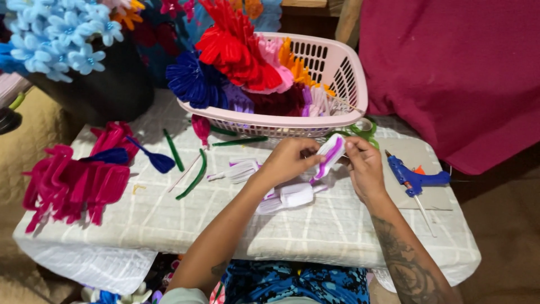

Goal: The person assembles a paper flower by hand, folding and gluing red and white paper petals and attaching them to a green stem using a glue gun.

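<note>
Gripping a white and purple looped petal piece (pixel 329 156) between them, the left hand (pixel 288 160) and right hand (pixel 363 166) hold it raised over the worktop (pixel 315 225), likely so both sides stay reachable. More white looped pieces (pixel 292 195) lie just beneath. A blue glue gun (pixel 413 179) rests nearby on the right, and the pink basket (pixel 351 79) of colourful pieces stands behind.

hands — left (pixel 287 160) fingers pinched | right (pixel 364 166) fingers pinched — forearms converging
</note>
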